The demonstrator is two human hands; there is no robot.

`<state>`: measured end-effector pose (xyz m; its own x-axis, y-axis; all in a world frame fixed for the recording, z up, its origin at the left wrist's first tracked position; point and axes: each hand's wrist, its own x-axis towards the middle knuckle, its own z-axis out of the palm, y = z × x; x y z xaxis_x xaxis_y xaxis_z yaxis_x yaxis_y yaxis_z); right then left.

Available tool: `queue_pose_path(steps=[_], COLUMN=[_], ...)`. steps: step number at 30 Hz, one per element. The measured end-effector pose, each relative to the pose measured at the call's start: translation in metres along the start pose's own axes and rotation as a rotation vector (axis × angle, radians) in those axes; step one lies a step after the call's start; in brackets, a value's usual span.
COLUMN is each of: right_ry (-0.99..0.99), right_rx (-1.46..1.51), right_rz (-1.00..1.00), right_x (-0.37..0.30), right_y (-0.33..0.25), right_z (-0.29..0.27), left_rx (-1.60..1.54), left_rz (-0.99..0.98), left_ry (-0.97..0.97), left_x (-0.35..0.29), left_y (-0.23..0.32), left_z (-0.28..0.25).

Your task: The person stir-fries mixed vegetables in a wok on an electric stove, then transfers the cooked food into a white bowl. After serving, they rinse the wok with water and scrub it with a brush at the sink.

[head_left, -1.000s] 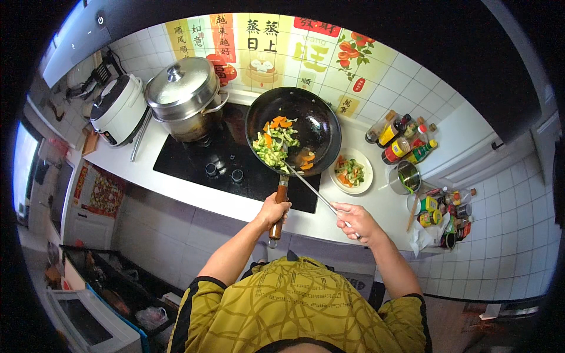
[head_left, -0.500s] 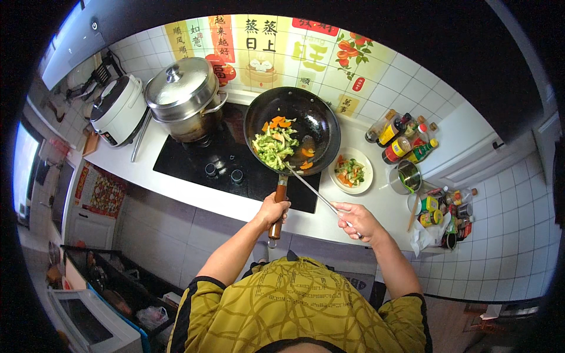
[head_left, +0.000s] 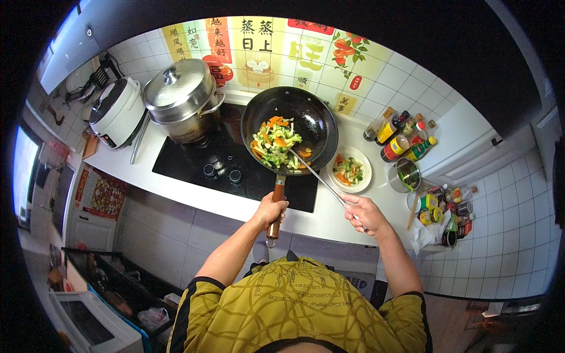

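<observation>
"How are the hands posed?"

"The left hand [head_left: 271, 212] is curled into a fist around the wok's brown wooden handle [head_left: 278, 197], its forearm slanting up and to the right. The right hand [head_left: 364, 215] is closed on the lower part of a metal utensil [head_left: 321, 181], fingers wrapped about the shaft, its forearm leaning up and to the left."

"So two hands, two grips. Which way do those things point?"

"The handle's long axis runs from the wok back toward the person, its free end tipped slightly left. The utensil lies diagonally, far end up and left among the vegetables [head_left: 275, 144] (its head is buried there, so I cannot tell the shape)."

"And the wok itself?"

"One black wok [head_left: 315, 117], over the right part of the black cooktop [head_left: 194, 170]. The green and orange pieces are heaped mostly in its left half, too jumbled to count."

"What stands farther out?"

"Just right of the wok, one white plate [head_left: 368, 176] bearing more cut vegetables. Beyond it, one metal saucepan [head_left: 405, 175], and behind that a cluster of bottles [head_left: 395, 147], overlapping too much for a sure count. On the left, two knobs [head_left: 235, 176] on the cooktop, one lidded steel pot [head_left: 179, 97] and one white rice cooker [head_left: 120, 112]."
</observation>
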<state>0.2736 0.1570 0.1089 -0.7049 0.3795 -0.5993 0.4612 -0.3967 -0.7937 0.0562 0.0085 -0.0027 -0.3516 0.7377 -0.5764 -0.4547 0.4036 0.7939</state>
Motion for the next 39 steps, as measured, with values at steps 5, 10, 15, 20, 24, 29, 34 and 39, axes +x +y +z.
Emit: queue_pose_path(steps=[5,10,15,20,24,29,34,39], right_ry=[0.010,0.029,0.044,0.120,0.216,0.353,0.443,0.541], right_rx=[0.006,0.002,0.034,0.080,0.105,0.089,0.035,-0.180], right_rz=[-0.014,-0.017,-0.039,-0.072,-0.144,-0.152,-0.086,-0.048], right_x=[-0.005,-0.003,-0.021,-0.064,-0.094,-0.111,-0.101,-0.080], right_y=[0.005,0.014,0.016,0.007,0.018,0.039,0.069,0.102], right_z=[-0.003,-0.007,-0.016,-0.029,-0.050,-0.071,-0.087,-0.095], left_rx=[0.007,0.019,0.000,-0.021,0.015,0.016,0.032,0.010], left_rz=[-0.010,-0.011,-0.020,-0.016,-0.002,0.005,0.001,0.007], left_ry=[0.008,0.007,0.004,0.015,0.011,-0.001,-0.003,0.003], left_x=[-0.002,0.000,-0.002,-0.003,-0.004,-0.004,-0.006,-0.002], left_y=[0.003,0.000,0.003,0.003,0.002,0.002,0.005,0.002], left_z=[0.001,0.000,0.001,0.001,0.002,0.003,0.004,0.002])
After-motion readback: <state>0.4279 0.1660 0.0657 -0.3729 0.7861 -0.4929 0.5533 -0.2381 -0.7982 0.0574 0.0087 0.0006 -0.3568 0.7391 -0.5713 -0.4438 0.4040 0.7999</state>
